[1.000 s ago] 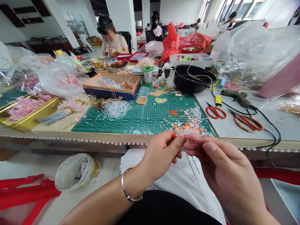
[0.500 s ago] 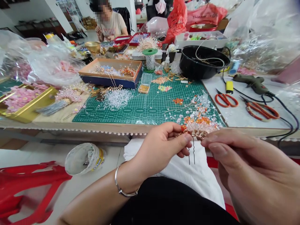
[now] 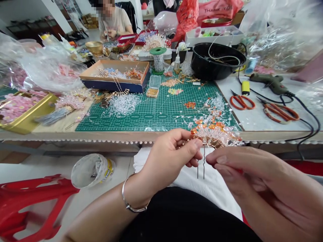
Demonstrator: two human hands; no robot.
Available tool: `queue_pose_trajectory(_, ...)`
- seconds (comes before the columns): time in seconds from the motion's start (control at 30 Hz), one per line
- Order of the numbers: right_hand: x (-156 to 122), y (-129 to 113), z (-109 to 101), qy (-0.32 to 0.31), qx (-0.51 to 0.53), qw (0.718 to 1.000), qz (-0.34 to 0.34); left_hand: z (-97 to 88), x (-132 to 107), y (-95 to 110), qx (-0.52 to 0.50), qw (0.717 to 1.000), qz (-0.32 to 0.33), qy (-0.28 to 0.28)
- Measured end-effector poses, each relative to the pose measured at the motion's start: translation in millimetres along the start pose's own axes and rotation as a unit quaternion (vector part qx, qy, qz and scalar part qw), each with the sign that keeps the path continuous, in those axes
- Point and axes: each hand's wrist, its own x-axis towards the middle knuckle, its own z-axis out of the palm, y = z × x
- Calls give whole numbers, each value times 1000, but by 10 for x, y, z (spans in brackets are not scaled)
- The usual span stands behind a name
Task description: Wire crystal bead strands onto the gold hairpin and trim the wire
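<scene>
My left hand point(image 3: 174, 151) grips a beaded hairpin point(image 3: 210, 132) by its gold-toned base, between thumb and fingers. Clear and orange beads fan out along its top, and two thin wavy prongs point down. Just right of the prongs, my right hand point(image 3: 262, 178) is closed in a pinch under the base; whatever lies between its fingertips is too small or hidden to make out. Beyond the hairpin, a small heap of orange beads point(image 3: 189, 105) and a pile of clear beads point(image 3: 124, 104) lie on the green cutting mat point(image 3: 148, 122).
Red-handled pliers point(image 3: 281, 112), smaller red-handled cutters point(image 3: 242, 102) and a glue gun point(image 3: 271, 82) lie at right. A black basin point(image 3: 217, 64) and an open box point(image 3: 114, 82) stand farther back. A white bucket point(image 3: 87, 171) is on the floor; a co-worker point(image 3: 117, 23) sits opposite.
My right hand has shifted left, its pinch now lower and closer to the prongs. The hairpin has turned slightly, still held in my left hand.
</scene>
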Motion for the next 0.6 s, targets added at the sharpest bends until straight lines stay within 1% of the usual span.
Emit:
queue_pose_trajectory(0.07, -9, -10, 16, 23, 6, 1000, 15, 8, -22, 2, 21, 1000, 12, 12)
queue_pose_trajectory(0.2, -2, 16, 15, 22, 20, 999, 29, 23, -59, 13, 46, 998, 25, 32)
queue_pose_trajectory(0.27, 18, 48, -5, 42, 16, 998, 43, 32, -66, 19, 52, 998, 23, 37)
queue_pose_trajectory(0.33, 58, 90, -41, 46, -16, 999, 6, 40, -69, 21, 48, 998, 12, 38)
queue_pose_trajectory(0.4, 112, 140, -89, 32, -70, 995, -67, 45, -69, 17, 28, 999, -4, 33)
queue_pose_trajectory(0.47, 155, 180, -131, 23, -126, 985, -118, 44, -68, 9, 6, 999, -19, 29)
queue_pose_trajectory(0.53, 160, 192, -146, 18, -150, 981, -125, 35, -65, -1, -11, 999, -28, 29)
queue_pose_trajectory(0.6, 127, 167, -130, 4, -155, 983, -98, 21, -61, -9, -24, 999, -29, 30)
